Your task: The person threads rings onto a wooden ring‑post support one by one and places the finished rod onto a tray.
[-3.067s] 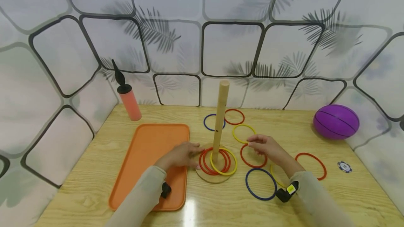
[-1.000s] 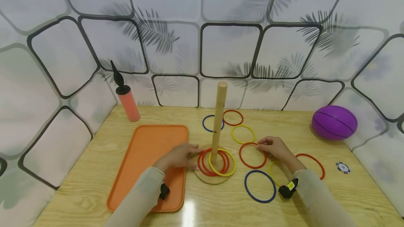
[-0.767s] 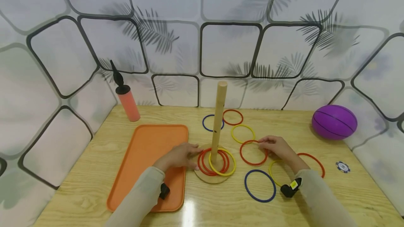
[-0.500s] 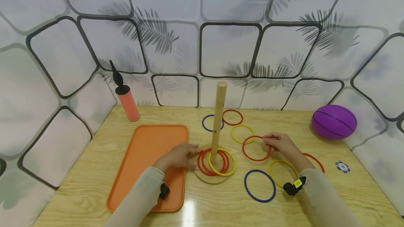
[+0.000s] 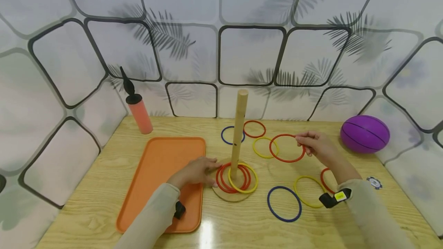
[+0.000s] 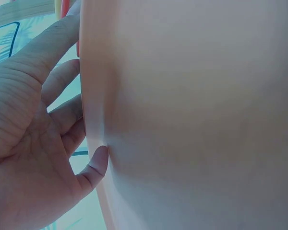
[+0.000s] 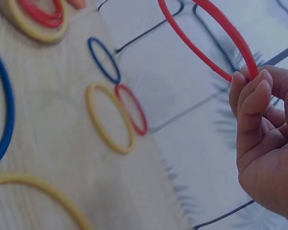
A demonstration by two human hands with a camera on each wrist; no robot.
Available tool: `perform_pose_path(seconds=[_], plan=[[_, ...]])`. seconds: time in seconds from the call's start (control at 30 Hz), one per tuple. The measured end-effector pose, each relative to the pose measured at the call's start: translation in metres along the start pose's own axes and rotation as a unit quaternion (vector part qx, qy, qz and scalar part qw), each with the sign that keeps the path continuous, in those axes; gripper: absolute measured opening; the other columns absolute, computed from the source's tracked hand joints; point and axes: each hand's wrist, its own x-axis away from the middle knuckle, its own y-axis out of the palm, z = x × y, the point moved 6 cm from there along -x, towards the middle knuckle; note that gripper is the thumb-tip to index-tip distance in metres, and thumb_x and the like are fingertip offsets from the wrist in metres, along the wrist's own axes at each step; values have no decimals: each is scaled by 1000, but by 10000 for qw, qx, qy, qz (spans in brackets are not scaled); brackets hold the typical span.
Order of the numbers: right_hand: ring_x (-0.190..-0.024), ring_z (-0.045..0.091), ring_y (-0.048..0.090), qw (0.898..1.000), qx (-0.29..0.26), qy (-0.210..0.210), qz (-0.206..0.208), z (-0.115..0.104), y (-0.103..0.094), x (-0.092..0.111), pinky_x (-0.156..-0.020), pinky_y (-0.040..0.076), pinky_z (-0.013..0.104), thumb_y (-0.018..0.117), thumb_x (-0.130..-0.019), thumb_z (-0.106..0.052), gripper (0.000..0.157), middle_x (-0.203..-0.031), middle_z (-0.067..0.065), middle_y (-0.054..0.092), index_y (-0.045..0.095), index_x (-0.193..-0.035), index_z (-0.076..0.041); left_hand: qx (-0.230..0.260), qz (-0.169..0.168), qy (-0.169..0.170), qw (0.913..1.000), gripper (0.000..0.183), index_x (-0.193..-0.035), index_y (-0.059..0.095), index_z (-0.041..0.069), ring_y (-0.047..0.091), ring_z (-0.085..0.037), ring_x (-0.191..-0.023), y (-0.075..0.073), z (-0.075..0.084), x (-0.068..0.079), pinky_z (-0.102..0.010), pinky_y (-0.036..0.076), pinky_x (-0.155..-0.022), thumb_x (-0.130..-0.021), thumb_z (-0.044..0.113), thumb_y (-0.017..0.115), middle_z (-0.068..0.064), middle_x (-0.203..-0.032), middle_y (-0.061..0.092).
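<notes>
My right hand (image 5: 320, 149) pinches a red ring (image 5: 288, 161) at its right side between thumb and fingertips. The ring is up off the table, right of a wooden peg (image 5: 238, 133); the right wrist view shows the fingertips on its rim. Around the foot of the peg, on its round wooden base (image 5: 235, 200), lie red rings (image 5: 217, 183) and a yellow ring (image 5: 257, 183). My left hand (image 5: 195, 172) reaches over the right edge of an orange tray (image 5: 166, 164), fingers extended and touching the left side of the base.
Behind the peg lie a blue ring (image 5: 222, 138), a red ring (image 5: 254, 137) and a yellow ring (image 5: 264, 157). Nearer are a blue ring (image 5: 300, 206), a yellow ring (image 5: 296, 192) and a red ring (image 5: 322, 176). A purple ball (image 5: 365, 133), a chip (image 5: 374, 182) and a pink pump (image 5: 140, 114) stand farther out.
My right hand has taken hold of the red ring and lifted it off the table, upward and to the right. My left hand has stayed at the base.
</notes>
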Motion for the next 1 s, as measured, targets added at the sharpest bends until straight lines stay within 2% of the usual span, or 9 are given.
perform_pose_path(seconds=[0.23, 0.53, 0.77, 1.0], plan=[[-49, 3, 47, 9995, -272, -156, -19, -48, 13, 10, -46, 39, 17, 57, -95, -9, 16, -75, -4, 63, 70, -88, -15, 85, 4, 3, 10000, 72, -139, 51, 19, 32, -36, -135, 1, -2, -1, -60, 22, -105, -75, 37, 79, -10, -146, 41], [-47, 5, 47, 9971, -556, -517, 87, -104, 28, 20, -44, 38, 17, 60, -92, -7, 12, -74, 0, 64, 71, -89, -8, 13, 25, 93, 10000, 72, -138, 51, 16, 33, -38, -133, 0, -1, -1, -60, 24, -104, -75, 36, 79, -13, -146, 41], [-46, 5, 47, 9945, -728, -752, -41, -135, 39, 24, -44, 38, 17, 58, -93, -4, 13, -72, 2, 64, 71, -89, -7, -25, 29, 112, 9999, 73, -139, 51, 15, 34, -39, -132, -1, 0, -1, -61, 25, -103, -75, 36, 79, -15, -145, 41], [-47, 7, 48, 9904, -1009, -928, -190, -154, 47, 28, -44, 38, 17, 57, -93, -2, 14, -74, 3, 65, 70, -88, -4, -37, 24, 108, 9999, 72, -139, 50, 16, 34, -38, -133, 1, -2, -3, -59, 26, -103, -75, 35, 79, -14, -145, 41]])
